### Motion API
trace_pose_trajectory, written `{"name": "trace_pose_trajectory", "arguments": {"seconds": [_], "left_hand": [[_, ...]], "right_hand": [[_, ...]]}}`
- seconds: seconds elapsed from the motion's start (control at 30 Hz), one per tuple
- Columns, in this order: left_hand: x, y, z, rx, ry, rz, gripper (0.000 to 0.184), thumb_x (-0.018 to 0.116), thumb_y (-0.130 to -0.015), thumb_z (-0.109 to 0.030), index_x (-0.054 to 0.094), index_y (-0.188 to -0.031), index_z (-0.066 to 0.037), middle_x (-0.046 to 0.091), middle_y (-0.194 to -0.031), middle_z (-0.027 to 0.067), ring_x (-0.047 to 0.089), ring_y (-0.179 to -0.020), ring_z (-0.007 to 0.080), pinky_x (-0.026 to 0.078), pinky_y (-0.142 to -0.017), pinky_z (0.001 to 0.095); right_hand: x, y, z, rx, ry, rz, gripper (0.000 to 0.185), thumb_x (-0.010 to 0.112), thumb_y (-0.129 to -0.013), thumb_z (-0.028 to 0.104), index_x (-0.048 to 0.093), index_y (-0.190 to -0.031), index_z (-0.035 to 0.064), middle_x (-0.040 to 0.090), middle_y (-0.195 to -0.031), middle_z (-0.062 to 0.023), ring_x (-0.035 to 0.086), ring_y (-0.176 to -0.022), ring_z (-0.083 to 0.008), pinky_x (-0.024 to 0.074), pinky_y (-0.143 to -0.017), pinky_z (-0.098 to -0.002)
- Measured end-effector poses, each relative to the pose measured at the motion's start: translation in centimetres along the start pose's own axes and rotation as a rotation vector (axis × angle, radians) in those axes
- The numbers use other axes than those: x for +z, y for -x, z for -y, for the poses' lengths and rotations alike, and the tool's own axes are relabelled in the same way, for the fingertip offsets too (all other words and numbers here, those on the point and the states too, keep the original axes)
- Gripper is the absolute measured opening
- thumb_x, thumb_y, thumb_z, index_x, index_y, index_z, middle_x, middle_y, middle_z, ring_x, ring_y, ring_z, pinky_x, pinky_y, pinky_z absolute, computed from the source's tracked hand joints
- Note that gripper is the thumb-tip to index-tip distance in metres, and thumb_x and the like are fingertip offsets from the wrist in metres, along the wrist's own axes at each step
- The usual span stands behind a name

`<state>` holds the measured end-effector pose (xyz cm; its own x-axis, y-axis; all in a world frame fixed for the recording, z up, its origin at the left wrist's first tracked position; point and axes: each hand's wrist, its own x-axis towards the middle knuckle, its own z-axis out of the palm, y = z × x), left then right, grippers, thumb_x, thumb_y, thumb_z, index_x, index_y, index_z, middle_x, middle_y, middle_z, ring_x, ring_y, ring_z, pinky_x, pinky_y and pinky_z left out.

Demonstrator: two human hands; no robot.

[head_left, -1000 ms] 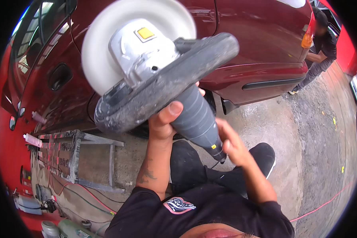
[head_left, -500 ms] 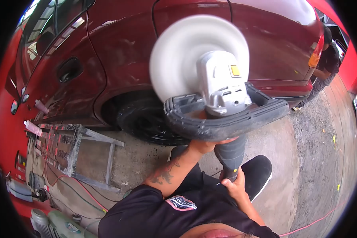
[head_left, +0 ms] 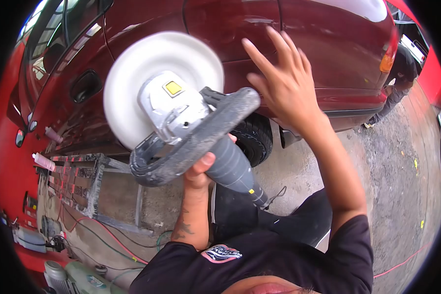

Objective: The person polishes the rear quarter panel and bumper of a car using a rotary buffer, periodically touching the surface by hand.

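Note:
My left hand (head_left: 200,171) grips a polisher (head_left: 225,159) by its grey body, just below the thick black loop handle. The machine is tilted, its silver head up and to the left. Its round white pad (head_left: 120,93) faces the side of a dark red car (head_left: 323,59); I cannot tell if they touch. My right hand (head_left: 289,88) is raised and open, fingers spread, in front of the car's rear panel. Whether its fingertips meet the paint cannot be told. From the polisher's tail end a short piece of cord (head_left: 278,193) sticks out.
A worn metal stand (head_left: 98,181) is at the left, with a pink bottle (head_left: 44,160) by its top. Hoses and cables lie on the floor near a green compressor (head_left: 83,277). Behind the car's rear corner another person (head_left: 402,73) bends low. A tyre (head_left: 255,139) shows below the car.
My right hand has let go of the polisher's tail end and risen toward the rear panel. The polisher, in my left hand, has swung left and tilted. The other person has bent lower.

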<state>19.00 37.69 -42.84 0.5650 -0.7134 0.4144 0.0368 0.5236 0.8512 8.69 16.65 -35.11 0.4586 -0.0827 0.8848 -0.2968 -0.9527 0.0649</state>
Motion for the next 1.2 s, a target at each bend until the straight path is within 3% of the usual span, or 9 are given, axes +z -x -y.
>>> {"name": "trace_pose_trajectory", "arguments": {"seconds": [0.1,0.17,0.27,0.77,0.9,0.97,1.07,1.13,1.2], "left_hand": [[-0.6,0.4,-0.7,-0.001,0.148,-0.039,0.072,0.074,-0.069,-0.039,0.064,-0.123,0.009,0.071,-0.109,0.0205,0.072,-0.099,0.0304,0.06,-0.087,0.041],[-0.8,0.7,-0.9,-0.005,0.154,-0.041,0.074,0.075,-0.069,-0.038,0.063,-0.123,0.01,0.07,-0.11,0.0219,0.073,-0.098,0.032,0.061,-0.085,0.0422],[-0.7,0.8,-0.7,-0.013,0.138,-0.046,0.074,0.075,-0.069,-0.039,0.062,-0.124,0.01,0.07,-0.111,0.0229,0.073,-0.097,0.032,0.061,-0.085,0.042],[-0.2,-0.3,-1.0,0.104,0.129,-0.083,0.075,0.071,-0.071,-0.042,0.06,-0.122,0.011,0.067,-0.109,0.0237,0.072,-0.092,0.0325,0.061,-0.08,0.0429],[0.1,-1.7,-2.2,0.108,0.107,-0.029,0.08,0.068,-0.073,-0.048,0.054,-0.128,0.009,0.065,-0.11,0.0231,0.07,-0.093,0.0322,0.058,-0.083,0.0439],[0.4,-2.8,-2.9,0.086,0.094,0.044,0.092,0.067,-0.076,-0.054,0.043,-0.145,0.003,0.061,-0.113,0.0218,0.066,-0.096,0.0314,0.054,-0.087,0.0453],[1.6,-4.7,-4.2,0.088,0.115,0.118,0.091,0.066,-0.077,-0.056,0.043,-0.143,0.002,0.061,-0.112,0.021,0.066,-0.094,0.0319,0.055,-0.085,0.0458],[2.9,-5.8,-4.6,0.083,0.158,0.147,0.091,0.065,-0.078,-0.057,0.043,-0.143,0.002,0.062,-0.11,0.0207,0.067,-0.092,0.0319,0.055,-0.084,0.0459],[3.9,-6.8,-4.7,0.065,0.124,0.207,0.091,0.065,-0.078,-0.058,0.043,-0.143,0.002,0.062,-0.109,0.0208,0.068,-0.091,0.0319,0.056,-0.083,0.0456]], "right_hand": [[1.5,-6.3,0.6,-0.148,0.207,-0.128,0.056,0.067,-0.096,0.038,0.052,-0.149,0.0299,0.04,-0.156,-0.0106,0.037,-0.145,-0.0367,0.0354,-0.112,-0.0629],[2.7,-9.0,0.4,-0.206,0.123,-0.204,0.049,0.064,-0.096,0.038,0.058,-0.141,0.0189,0.05,-0.15,-0.0152,0.035,-0.147,-0.0383,0.0326,-0.115,-0.0635],[3.7,-10.8,1.1,-0.243,0.117,-0.009,0.063,0.061,-0.097,0.042,0.042,-0.155,0.0253,0.029,-0.165,-0.0135,0.017,-0.155,-0.0389,0.0216,-0.115,-0.0734],[3.3,-10.8,-0.5,-0.257,0.219,-0.115,0.057,0.059,-0.099,0.038,0.044,-0.153,0.0256,0.035,-0.161,-0.0145,0.024,-0.153,-0.0385,0.0258,-0.116,-0.0705],[-0.7,-7.5,-1.9,0.108,0.287,0.039,0.061,0.061,-0.099,0.037,0.041,-0.155,0.0239,0.029,-0.164,-0.0147,0.023,-0.153,-0.0387,0.0243,-0.117,-0.0699],[-0.2,-4.5,-2.6,0.12,0.239,-0.137,0.053,0.069,-0.093,0.039,0.056,-0.142,0.0234,0.045,-0.15,-0.0142,0.045,-0.138,-0.0415,0.04,-0.104,-0.069],[-2.7,3.3,0.8,0.257,-0.637,0.072,0.062,0.066,-0.098,0.037,0.047,-0.149,0.0081,0.047,-0.146,-0.0242,0.052,-0.131,-0.0402,0.0456,-0.107,-0.0457],[-4.7,9.3,3.1,0.486,-1.345,0.461,0.083,0.066,-0.098,0.049,0.032,-0.159,0.005,0.054,-0.141,-0.0178,0.058,-0.118,-0.0263,0.0466,-0.103,-0.041],[-6.0,14.0,4.8,0.597,-1.57,0.688,0.099,0.066,-0.092,0.061,0.022,-0.162,0.0077,0.058,-0.141,-0.018,0.06,-0.123,-0.0286,0.047,-0.104,-0.0422]]}}
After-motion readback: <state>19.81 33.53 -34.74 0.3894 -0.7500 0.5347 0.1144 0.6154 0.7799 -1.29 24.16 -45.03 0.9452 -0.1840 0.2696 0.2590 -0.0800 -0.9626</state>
